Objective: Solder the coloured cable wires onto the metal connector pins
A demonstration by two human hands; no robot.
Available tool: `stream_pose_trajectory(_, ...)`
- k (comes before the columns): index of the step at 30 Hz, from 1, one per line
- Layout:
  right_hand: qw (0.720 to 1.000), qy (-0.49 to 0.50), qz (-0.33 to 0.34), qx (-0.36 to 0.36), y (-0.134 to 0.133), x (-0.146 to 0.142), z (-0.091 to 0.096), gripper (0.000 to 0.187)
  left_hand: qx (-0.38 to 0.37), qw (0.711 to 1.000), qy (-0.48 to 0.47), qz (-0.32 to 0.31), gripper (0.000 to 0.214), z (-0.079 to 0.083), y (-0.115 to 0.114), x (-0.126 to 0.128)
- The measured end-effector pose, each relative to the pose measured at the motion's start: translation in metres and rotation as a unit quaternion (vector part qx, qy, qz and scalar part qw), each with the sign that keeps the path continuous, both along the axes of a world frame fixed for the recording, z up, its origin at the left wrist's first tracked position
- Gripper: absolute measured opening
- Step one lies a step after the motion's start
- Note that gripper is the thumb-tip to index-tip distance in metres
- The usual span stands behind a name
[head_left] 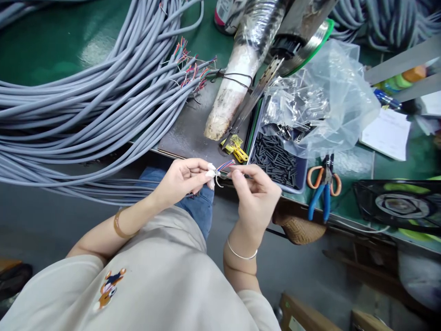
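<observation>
My left hand (195,178) pinches the end of a cable, whose thin coloured wires (226,164) stick out to the right past the fingertips. A loose white strand (217,179) curls down beside the thumb. Close by on the right, my right hand (253,186) has its thumb and forefinger pressed together near the wire tips; what lies between them is too small to make out. Both hands are just in front of the table edge, above my lap. White coverings sit on some left fingertips.
Grey cables (103,115) with stripped ends spread over the left. Behind my hands lie a yellow cutter (239,151) and a white-wrapped tube (229,92). A bin of black sleeves (275,161), clear bag (330,101), orange-handled scissors (336,184), blue-handled pliers (320,197) and fan (399,204) are right.
</observation>
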State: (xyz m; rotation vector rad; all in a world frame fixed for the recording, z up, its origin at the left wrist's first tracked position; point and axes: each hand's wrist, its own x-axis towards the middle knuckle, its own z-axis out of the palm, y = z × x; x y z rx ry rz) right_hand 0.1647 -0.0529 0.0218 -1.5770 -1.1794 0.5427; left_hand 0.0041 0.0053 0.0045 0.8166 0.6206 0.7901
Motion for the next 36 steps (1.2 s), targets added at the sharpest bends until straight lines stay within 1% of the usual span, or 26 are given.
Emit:
stream_pose_trajectory(2,0.999,0.024,0.041,-0.026,0.001,0.000,-0.002,0.010,0.003,1.000,0.008,-0.001,0.035,-0.002,0.001,-0.001)
stream_pose_trajectory(4,0.997,0.035,0.053,-0.033,0.002,-0.001,-0.003,0.008,0.015,1.000,0.015,0.001,0.032,-0.003,0.001,-0.002)
stream_pose_trajectory(8,0.997,0.039,0.053,-0.039,0.004,-0.003,-0.004,0.008,0.064,0.997,0.033,0.015,0.025,-0.006,0.002,-0.003)
stream_pose_trajectory(14,0.997,0.031,0.051,-0.044,0.004,-0.001,-0.005,0.011,0.127,0.985,0.110,0.037,0.029,-0.009,0.000,-0.001)
stream_pose_trajectory(18,0.997,0.027,0.046,-0.048,0.005,0.001,-0.007,0.011,0.154,0.977,0.139,0.038,0.025,-0.009,-0.001,0.000)
stream_pose_trajectory(24,0.997,0.034,0.050,-0.050,0.004,0.002,-0.007,0.010,0.176,0.973,0.141,0.043,0.018,-0.010,0.000,0.000)
stream_pose_trajectory(36,0.996,0.037,0.053,-0.061,0.004,0.003,-0.010,0.012,0.203,0.963,0.167,0.052,0.021,-0.011,0.002,-0.001)
